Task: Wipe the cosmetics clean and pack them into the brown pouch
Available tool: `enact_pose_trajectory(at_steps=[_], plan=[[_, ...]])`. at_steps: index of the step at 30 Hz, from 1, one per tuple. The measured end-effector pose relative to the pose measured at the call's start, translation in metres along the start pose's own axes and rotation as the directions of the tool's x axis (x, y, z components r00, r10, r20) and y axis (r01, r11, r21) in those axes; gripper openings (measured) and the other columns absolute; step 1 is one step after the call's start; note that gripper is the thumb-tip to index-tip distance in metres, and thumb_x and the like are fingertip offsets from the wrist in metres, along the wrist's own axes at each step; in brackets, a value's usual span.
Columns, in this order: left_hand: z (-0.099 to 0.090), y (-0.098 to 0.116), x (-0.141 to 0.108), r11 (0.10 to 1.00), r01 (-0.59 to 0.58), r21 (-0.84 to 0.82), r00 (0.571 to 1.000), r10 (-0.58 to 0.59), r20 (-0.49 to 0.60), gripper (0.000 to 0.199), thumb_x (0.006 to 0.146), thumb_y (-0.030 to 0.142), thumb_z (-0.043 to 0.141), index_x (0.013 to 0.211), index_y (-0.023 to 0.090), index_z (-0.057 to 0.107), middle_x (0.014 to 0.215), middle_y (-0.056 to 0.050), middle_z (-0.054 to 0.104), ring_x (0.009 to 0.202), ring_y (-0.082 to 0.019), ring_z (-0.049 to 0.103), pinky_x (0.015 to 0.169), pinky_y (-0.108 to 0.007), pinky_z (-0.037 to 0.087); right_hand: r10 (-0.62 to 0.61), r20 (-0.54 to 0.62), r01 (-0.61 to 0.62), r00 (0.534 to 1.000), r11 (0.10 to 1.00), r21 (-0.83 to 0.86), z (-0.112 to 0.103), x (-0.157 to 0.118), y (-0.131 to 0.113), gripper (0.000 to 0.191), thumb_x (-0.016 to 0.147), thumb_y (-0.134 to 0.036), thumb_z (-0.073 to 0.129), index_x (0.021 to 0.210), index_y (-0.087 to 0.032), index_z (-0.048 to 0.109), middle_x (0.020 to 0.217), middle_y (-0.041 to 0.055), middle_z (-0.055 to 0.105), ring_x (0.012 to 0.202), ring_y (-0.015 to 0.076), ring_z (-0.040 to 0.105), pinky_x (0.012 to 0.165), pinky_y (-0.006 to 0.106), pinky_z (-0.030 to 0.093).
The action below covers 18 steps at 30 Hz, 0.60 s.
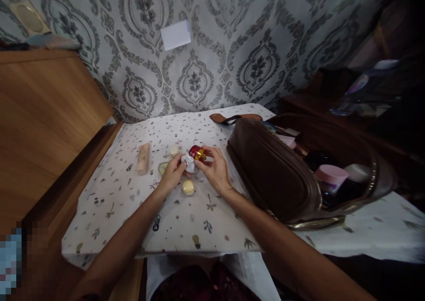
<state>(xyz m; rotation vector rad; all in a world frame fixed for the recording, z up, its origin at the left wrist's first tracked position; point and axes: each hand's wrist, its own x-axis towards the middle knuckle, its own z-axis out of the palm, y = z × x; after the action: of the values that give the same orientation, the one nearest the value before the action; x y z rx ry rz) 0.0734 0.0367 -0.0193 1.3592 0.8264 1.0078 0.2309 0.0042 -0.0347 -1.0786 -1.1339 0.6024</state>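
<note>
At twelve o'clock, the fingers of my right hand [216,168] clamp the red bottle [194,151] by its gold end [200,154]; my left hand [172,171] pinches a white cloth [189,163] against it. I judge this is wiping; the next move probably calls for turning the bottle.

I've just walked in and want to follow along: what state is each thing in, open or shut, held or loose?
Brown bag: unzipped, open.
Red-and-gold container: tilted, held by the right fingers.
White wad: crumpled, held by the left fingers.
Beige tube: loose; standing or lying unclear.
Yellow round item: loose.
Green round item: partly hidden.
Patterned tablecloth: spread out.
</note>
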Motion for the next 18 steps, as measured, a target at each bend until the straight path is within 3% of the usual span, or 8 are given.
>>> enact_pose_trajectory(at_steps=[3, 7, 12, 18], plan=[[-0.001, 0.001, -0.001, 0.998, -0.002, 0.067, 1.0, 0.003, -0.013, 0.022, 0.078, 0.033, 0.074, 0.09, 0.017, 0.064, 0.065, 0.004, 0.056, 0.051, -0.008, 0.047, 0.047, -0.02, 0.037, 0.028, 0.022, -0.029, 0.999, 0.999, 0.032, 0.001, 0.001, 0.002, 0.046, 0.068, -0.032, 0.077, 0.111, -0.022, 0.066, 0.114, 0.0084, 0.058, 0.103, 0.0236, 0.06, 0.079, 0.037, 0.059], [0.0, 0.005, -0.006, 0.997, 0.024, 0.076, 0.999, -0.022, -0.029, 0.024, 0.08, 0.038, 0.073, 0.088, 0.019, 0.061, 0.061, 0.006, 0.049, 0.047, -0.007, 0.038, 0.042, -0.019, 0.026, 0.079, 0.047, -0.083, 0.996, 0.993, 0.089, 0.0, 0.003, 0.003, 0.052, 0.071, -0.04, 0.077, 0.119, -0.021, 0.065, 0.119, 0.0105, 0.062, 0.105, 0.0232, 0.063, 0.084, 0.039, 0.059], [0.003, 0.012, -0.007, 0.998, 0.06, 0.003, 0.996, -0.06, -0.073, 0.034, 0.079, 0.049, 0.073, 0.088, 0.02, 0.059, 0.064, 0.006, 0.044, 0.049, -0.006, 0.034, 0.042, -0.018, 0.023, 0.214, 0.103, -0.233, 0.971, 0.942, 0.24, -0.002, 0.004, -0.006, 0.061, 0.071, -0.043, 0.081, 0.124, -0.019, 0.064, 0.117, 0.0104, 0.069, 0.108, 0.0243, 0.065, 0.098, 0.045, 0.053], [0.005, 0.017, -0.005, 0.992, 0.09, -0.087, 0.988, -0.1, -0.118, 0.042, 0.075, 0.057, 0.074, 0.086, 0.021, 0.055, 0.065, 0.005, 0.047, 0.052, -0.007, 0.04, 0.041, -0.016, 0.024, 0.257, 0.197, -0.308, 0.946, 0.904, 0.298, 0.0, -0.001, -0.013, 0.059, 0.069, -0.046, 0.081, 0.119, -0.018, 0.068, 0.118, 0.0099, 0.071, 0.108, 0.0242, 0.066, 0.104, 0.046, 0.049]])
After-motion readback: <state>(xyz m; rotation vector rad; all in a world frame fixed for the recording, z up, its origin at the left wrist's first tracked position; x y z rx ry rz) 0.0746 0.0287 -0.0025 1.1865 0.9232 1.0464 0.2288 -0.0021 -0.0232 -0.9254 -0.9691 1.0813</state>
